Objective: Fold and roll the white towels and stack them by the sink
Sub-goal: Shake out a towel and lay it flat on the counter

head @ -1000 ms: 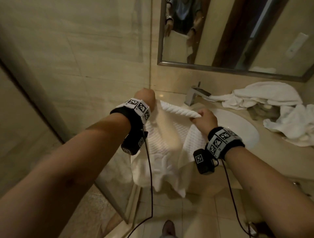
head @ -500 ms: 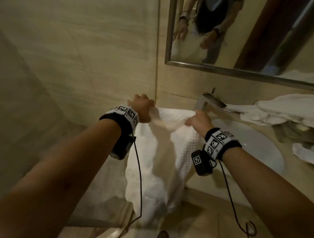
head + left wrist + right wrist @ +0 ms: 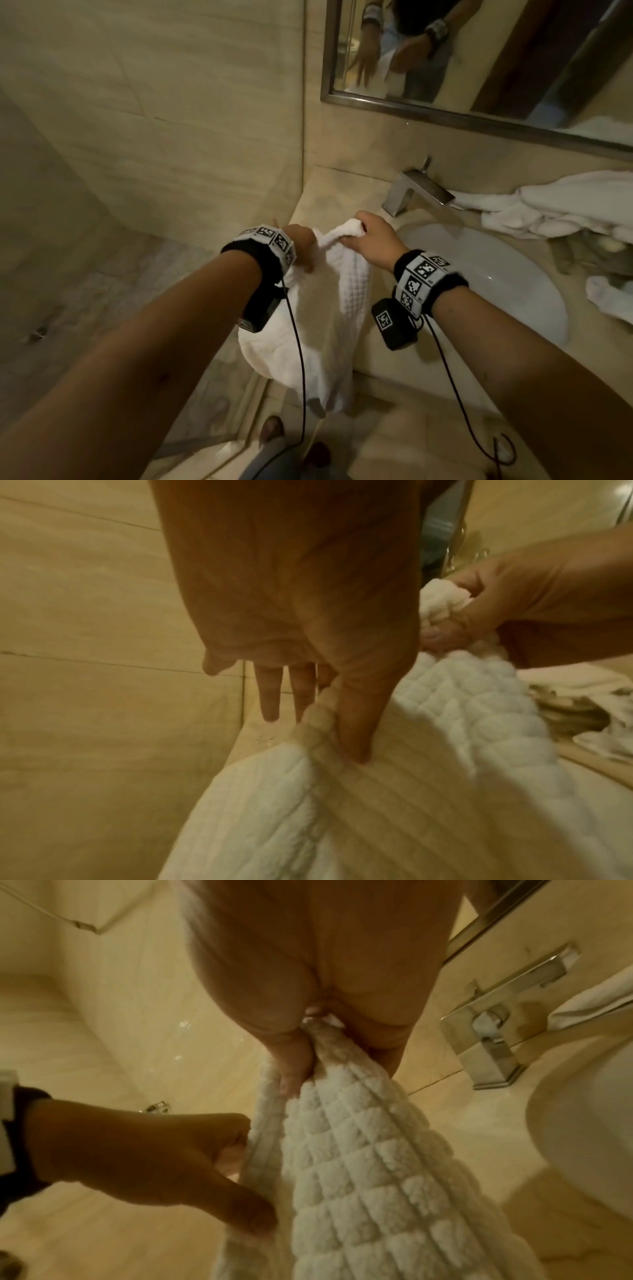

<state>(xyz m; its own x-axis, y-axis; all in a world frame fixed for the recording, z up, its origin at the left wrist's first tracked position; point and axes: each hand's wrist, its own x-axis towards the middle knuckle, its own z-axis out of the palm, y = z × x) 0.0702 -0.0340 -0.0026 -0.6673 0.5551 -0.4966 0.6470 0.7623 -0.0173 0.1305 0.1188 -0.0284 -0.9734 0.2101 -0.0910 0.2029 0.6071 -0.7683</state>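
A white waffle-weave towel (image 3: 325,325) hangs in front of the counter's left end, doubled over lengthwise. My right hand (image 3: 371,236) grips its bunched top edge in a fist; the right wrist view shows the thumb and fingers (image 3: 294,1066) clamped on the hem. Just to the left and slightly lower is my left hand (image 3: 303,246). Its fingers (image 3: 270,696) are straight behind the towel (image 3: 377,818) and its thumb lies flat along the front of the hem. The white oval sink (image 3: 496,281) is to the right of both hands.
A square chrome faucet (image 3: 411,192) stands behind the sink. Crumpled white towels (image 3: 555,205) lie on the beige counter (image 3: 329,192) at the right, with another (image 3: 613,301) near the right edge. A mirror (image 3: 479,68) hangs above. The tiled wall and a glass panel close the left side.
My hands have come together, so the spread top edge is now bunched in my right fist. My left hand has let go of its corner and straightened lower against the towel.
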